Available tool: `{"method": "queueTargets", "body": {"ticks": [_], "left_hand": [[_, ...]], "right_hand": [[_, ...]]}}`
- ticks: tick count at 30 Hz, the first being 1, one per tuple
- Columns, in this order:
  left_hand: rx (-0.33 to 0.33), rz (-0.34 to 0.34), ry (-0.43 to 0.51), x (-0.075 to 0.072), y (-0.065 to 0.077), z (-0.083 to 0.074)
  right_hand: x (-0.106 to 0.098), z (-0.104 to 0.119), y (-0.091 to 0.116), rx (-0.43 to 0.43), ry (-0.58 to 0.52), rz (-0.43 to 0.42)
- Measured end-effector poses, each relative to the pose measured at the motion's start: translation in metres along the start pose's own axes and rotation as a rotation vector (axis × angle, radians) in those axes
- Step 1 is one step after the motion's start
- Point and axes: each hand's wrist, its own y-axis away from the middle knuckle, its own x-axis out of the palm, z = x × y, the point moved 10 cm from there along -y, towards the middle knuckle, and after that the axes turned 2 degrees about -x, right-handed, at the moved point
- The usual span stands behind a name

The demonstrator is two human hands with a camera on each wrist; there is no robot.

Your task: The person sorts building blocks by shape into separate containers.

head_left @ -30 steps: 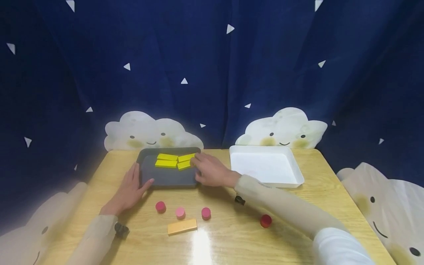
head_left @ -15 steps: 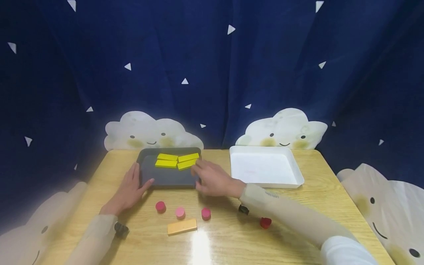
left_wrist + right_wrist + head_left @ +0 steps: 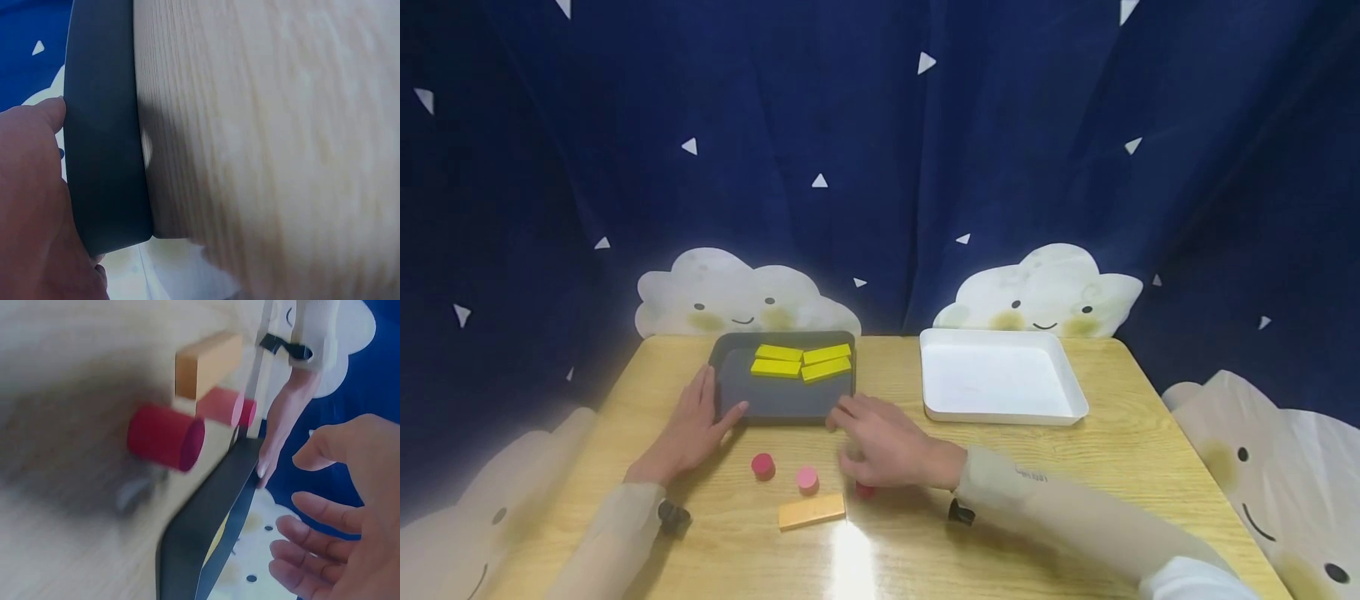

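In the dark grey tray [image 3: 760, 402] lie several flat yellow blocks [image 3: 775, 368]. My left hand [image 3: 691, 429] rests against the tray's near left corner, fingers along its left side and thumb at the front rim; the left wrist view shows the hand [image 3: 34, 187] touching the tray wall [image 3: 106, 137]. My right hand [image 3: 883, 442] is just in front of the tray's near right corner, above a dark pink cylinder [image 3: 165, 437] that it partly covers in the head view. Its fingers [image 3: 328, 515] are loosely bent and apart, holding nothing.
A light pink cylinder [image 3: 807, 479] and a crimson cylinder [image 3: 763, 467] stand on the wooden table [image 3: 722, 542], near an orange block [image 3: 812, 512]. To the right sits a white tray [image 3: 1000, 375]. A dark blue curtain [image 3: 880, 167] hangs behind.
My right hand has drawn back from the yellow blocks toward the front, over the dark pink cylinder. The right forearm now hides a red cylinder. The left hand has stayed put.
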Motion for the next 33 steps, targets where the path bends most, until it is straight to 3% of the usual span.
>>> {"method": "queueTargets", "body": {"ticks": [7, 13, 21, 33], "left_hand": [[0.015, -0.026, 0.01, -0.001, 0.002, -0.001], [0.007, -0.012, 0.016, 0.0, 0.001, 0.0], [-0.007, 0.003, 0.004, 0.002, -0.001, 0.003], [0.005, 0.006, 0.001, 0.003, -0.002, 0.004]], "right_hand": [[0.003, 0.028, 0.013, -0.051, 0.038, -0.059], [0.015, 0.051, 0.021, -0.08, -0.005, -0.035], [0.025, 0.063, 0.025, -0.083, -0.037, -0.026], [0.047, 0.071, 0.024, -0.12, 0.079, -0.008]]}}
